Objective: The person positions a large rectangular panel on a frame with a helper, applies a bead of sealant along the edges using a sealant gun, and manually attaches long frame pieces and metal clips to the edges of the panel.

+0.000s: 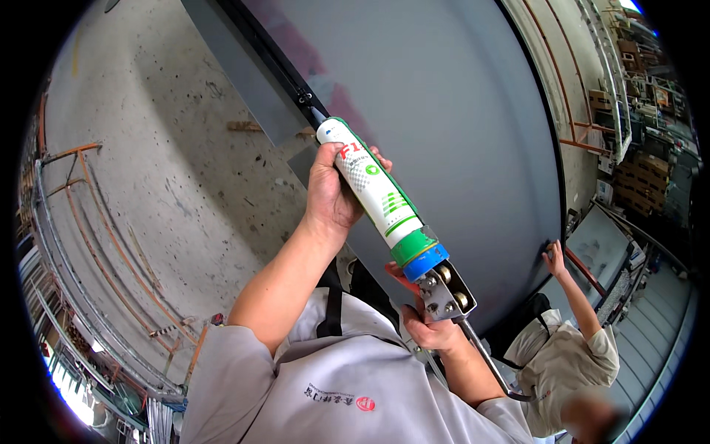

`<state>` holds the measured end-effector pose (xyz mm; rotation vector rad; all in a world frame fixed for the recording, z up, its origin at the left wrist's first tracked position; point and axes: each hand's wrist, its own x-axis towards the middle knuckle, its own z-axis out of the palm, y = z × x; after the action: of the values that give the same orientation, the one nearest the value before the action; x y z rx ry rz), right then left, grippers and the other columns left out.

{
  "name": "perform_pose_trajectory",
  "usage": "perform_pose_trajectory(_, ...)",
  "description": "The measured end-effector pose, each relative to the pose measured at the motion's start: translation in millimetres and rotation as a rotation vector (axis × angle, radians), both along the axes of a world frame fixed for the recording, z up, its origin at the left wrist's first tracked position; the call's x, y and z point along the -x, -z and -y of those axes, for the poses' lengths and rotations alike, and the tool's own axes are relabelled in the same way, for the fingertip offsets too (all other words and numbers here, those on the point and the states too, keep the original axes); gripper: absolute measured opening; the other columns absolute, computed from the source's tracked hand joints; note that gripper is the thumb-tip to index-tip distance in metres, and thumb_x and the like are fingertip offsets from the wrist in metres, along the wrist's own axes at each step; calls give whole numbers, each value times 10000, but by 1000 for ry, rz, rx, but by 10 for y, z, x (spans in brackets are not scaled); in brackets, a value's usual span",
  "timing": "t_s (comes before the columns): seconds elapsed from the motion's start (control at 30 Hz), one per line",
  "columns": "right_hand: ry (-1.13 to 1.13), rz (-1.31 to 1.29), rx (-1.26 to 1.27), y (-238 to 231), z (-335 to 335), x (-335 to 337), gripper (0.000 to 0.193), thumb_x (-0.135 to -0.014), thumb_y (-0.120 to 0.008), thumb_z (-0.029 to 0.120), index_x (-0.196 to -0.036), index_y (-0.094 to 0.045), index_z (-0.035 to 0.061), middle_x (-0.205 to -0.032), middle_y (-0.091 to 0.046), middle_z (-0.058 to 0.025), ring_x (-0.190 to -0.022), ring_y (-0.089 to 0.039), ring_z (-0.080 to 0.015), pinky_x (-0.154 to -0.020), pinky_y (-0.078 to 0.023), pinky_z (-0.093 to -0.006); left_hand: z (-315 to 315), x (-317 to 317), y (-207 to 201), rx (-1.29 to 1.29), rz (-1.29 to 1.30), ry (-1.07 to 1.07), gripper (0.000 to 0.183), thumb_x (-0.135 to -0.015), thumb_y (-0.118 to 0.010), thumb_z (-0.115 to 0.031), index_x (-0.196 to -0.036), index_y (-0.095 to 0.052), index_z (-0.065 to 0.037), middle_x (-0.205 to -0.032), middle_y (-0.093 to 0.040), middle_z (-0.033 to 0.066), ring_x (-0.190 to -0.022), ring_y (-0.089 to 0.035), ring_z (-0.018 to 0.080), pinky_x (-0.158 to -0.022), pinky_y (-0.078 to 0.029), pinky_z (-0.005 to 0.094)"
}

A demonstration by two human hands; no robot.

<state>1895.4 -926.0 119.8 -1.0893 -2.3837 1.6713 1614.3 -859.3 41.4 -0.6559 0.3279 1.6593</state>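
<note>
Sealant gun (452,290): white tube (376,183) clasped in left hand (333,194), rear gripped by right hand (434,332)

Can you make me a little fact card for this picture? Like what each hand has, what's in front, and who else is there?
Left hand: wrapped around the white and green tube
Right hand: gripping the handle end of the metal caulking gun
Nozzle: close to the black strip; I can't tell if they touch
In front: a big grey panel with a purplish patch near the strip
Other person: on the right, one hand near the panel's edge
Floor: pale, with dark specks
</note>
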Motion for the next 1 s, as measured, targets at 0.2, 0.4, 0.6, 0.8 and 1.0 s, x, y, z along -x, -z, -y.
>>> perform_pose_trajectory(0.2,-351,67,-435,-182,-116,67,96,-722,-663,127,-817,-678,138,-785,-585,37,-769,-605,-182,-702,-501,-409,25,24,-28,-16,-8,2,339,-914,-483,-293,-1059,-484,13,-921,-595,172,-869,-639,362,-905,-521,509)
perform_pose_trajectory(0.4,-16,-127,137,-354,-132,277,135,-782,-581,50,-895,-651,32,-862,-586,-61,-852,-608,-221,-793,-518,-361,36,105,-236,102,-58,62,319,-923,-499,-298,-1047,-478,-5,-874,-605,164,-866,-639,361,-863,-525,509)
perform_pose_trajectory(0.6,202,-208,405,-562,-160,530,586,-669,-465,-98,-1250,-538,-68,-1215,-531,-171,-1135,-523,-289,-1012,-372,-404,31,174,-267,155,-56,132,284,-934,-549,-242,-1071,-456,-12,-872,-605,159,-848,-647,346,-828,-536,502)
perform_pose_trajectory(0.8,208,-375,367,-645,-226,594,734,-600,-307,-135,-1303,-470,0,-1137,-505,-189,-1096,-520,-324,-980,-425,-499,113,26,-312,150,-73,134,253,-942,-545,-263,-1036,-492,-34,-900,-604,147,-830,-653,332,-806,-548,507)
perform_pose_trajectory(1.0,213,-349,347,-692,-92,341,746,-631,-316,-132,-1358,-396,12,-1083,-501,-183,-1018,-528,-311,-924,-451,-483,251,-273,-311,206,-26,158,243,-935,-554,-259,-1025,-499,-40,-907,-592,131,-844,-642,314,-823,-544,496)
